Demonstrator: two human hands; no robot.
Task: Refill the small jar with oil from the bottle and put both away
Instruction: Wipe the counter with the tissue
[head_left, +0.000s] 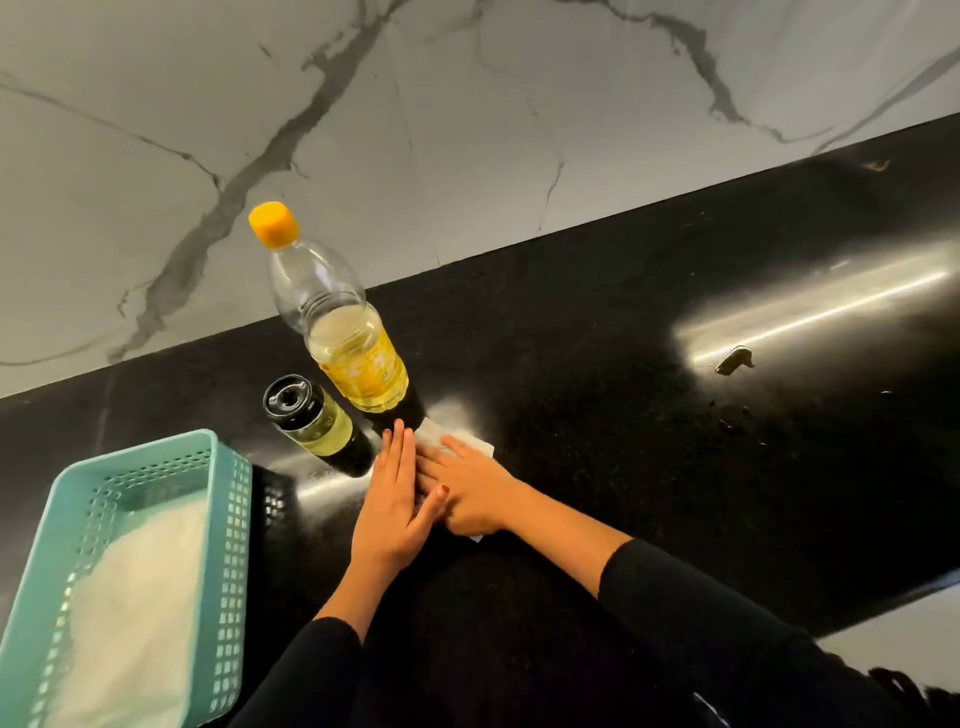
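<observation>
A blue-green basket (130, 452) sits at the left end of the counter (623, 441), by the near edge. It has something soft and white (130, 597) in it, maybe a cloth. I think the oil things will go back in here.

Next comes the small jar (311, 423). It stands up just beside the basket, and its black lid (285, 402) is on. There is yellow oil in it, so the filling looks done.

The bottle (353, 353) stands right behind the jar, closer to the back edge where the wall (467, 104) is. Its yellow cap (274, 223) is on, so no oil can get out. It is about half full.

Just in front of the bottle, a white paper (434, 434) lies flat on the counter. Both hands press down on it. The left hand (395, 504) is flat with straight fingers, and its thumb lies over the right hand (475, 499). The right hand is flat too. Neither hand is grabbing anything. I think they press the paper to soak up spilled oil, so the counter is clean before the jar and bottle go away.

Far to the right there is a little brown bit (733, 359) on the counter.
</observation>
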